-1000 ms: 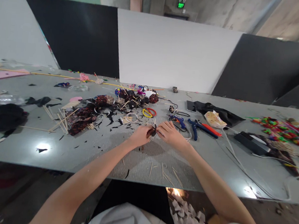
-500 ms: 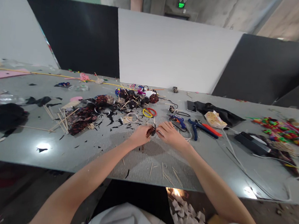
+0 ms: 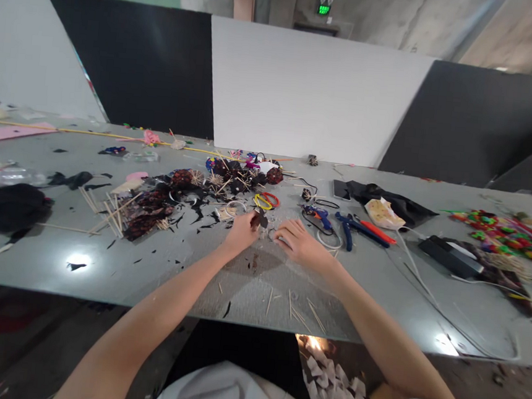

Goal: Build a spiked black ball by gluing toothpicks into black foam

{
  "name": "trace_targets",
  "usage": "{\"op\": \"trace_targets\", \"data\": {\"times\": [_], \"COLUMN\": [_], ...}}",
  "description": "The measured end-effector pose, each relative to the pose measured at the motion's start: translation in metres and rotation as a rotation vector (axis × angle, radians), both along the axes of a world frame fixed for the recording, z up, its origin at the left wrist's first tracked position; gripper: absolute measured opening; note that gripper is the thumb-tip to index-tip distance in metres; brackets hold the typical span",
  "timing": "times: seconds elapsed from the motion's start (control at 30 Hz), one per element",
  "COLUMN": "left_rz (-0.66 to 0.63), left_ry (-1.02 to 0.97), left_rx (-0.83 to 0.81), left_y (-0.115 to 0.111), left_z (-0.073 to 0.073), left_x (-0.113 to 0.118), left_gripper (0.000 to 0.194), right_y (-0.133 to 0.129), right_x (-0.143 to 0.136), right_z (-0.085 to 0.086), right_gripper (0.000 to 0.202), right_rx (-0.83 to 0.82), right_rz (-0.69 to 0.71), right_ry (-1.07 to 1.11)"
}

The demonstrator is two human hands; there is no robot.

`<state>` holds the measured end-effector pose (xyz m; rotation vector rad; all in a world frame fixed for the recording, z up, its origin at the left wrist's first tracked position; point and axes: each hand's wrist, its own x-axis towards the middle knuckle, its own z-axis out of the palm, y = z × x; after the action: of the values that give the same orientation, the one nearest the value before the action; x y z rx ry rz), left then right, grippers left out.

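My left hand [image 3: 240, 234] is closed on a small dark piece of fabric [image 3: 260, 219], which sticks out past the fingertips. A short gap to the right, my right hand [image 3: 296, 239] has its fingers curled together just above the table; what they pinch, if anything, is too small to make out. Beyond the hands lie a yellow band [image 3: 262, 201] and a red band [image 3: 273, 200]. Close to my right hand are a blue glue gun [image 3: 322, 218] and blue-handled pliers [image 3: 348, 230].
Thin sticks [image 3: 112, 214] and patterned dark fabric [image 3: 146, 215] lie to the left. Behind them sits a heap of dark balls with sticks [image 3: 237, 178]. A white cable [image 3: 425, 295] crosses the right side past a black power strip [image 3: 450, 256]. Panels stand behind the table.
My hands have come apart. The left has moved slightly left and up with the dark fabric, which now shows more; the right has shifted slightly and let go of the fabric.
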<state>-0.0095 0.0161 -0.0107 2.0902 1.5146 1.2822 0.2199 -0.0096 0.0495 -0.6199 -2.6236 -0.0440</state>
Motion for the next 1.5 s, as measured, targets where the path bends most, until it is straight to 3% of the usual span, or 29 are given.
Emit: {"op": "trace_targets", "data": {"times": [0.43, 0.57, 0.73, 0.93, 1.07, 1.13, 1.2, 1.3, 1.5], "left_rz": [-0.043, -0.081, -0.1, -0.136, -0.147, -0.158, -0.18, -0.216, -0.251], "left_ry": [0.005, 0.002, -0.031, -0.033, -0.01, -0.01, -0.029, -0.053, 0.012], "left_rx": [0.044, 0.042, 0.049, 0.065, 0.105, 0.129, 0.145, 0.164, 0.191], "left_y": [-0.003, -0.007, -0.014, -0.017, -0.02, -0.021, -0.023, -0.024, -0.024], "left_z": [-0.002, 0.002, 0.009, 0.011, 0.01, 0.009, 0.009, 0.008, 0.006], "left_x": [0.005, 0.006, 0.008, 0.009, 0.01, 0.01, 0.011, 0.012, 0.011], "left_gripper": [0.015, 0.017, 0.02, 0.016, 0.014, 0.013, 0.014, 0.016, 0.015], "right_y": [-0.002, -0.002, 0.011, 0.021, 0.022, 0.02, 0.018, 0.011, 0.002], "right_x": [0.003, 0.001, 0.001, 0.008, 0.011, 0.01, 0.007, 0.001, -0.008], "right_z": [0.005, 0.005, -0.008, -0.017, -0.018, -0.017, -0.015, -0.01, -0.009], "right_gripper": [0.022, 0.029, 0.038, 0.034, 0.009, 0.019, 0.021, 0.007, 0.012], "right_rx": [-0.13, -0.075, 0.112, 0.127, 0.021, -0.003, -0.049, -0.166, -0.247], "right_rz": [0.023, 0.027, -0.022, -0.206, -0.345, -0.367, -0.338, -0.232, -0.141], "right_ry": [-0.002, -0.027, -0.021, 0.057, 0.265, 0.358, 0.414, 0.465, 0.47]}}
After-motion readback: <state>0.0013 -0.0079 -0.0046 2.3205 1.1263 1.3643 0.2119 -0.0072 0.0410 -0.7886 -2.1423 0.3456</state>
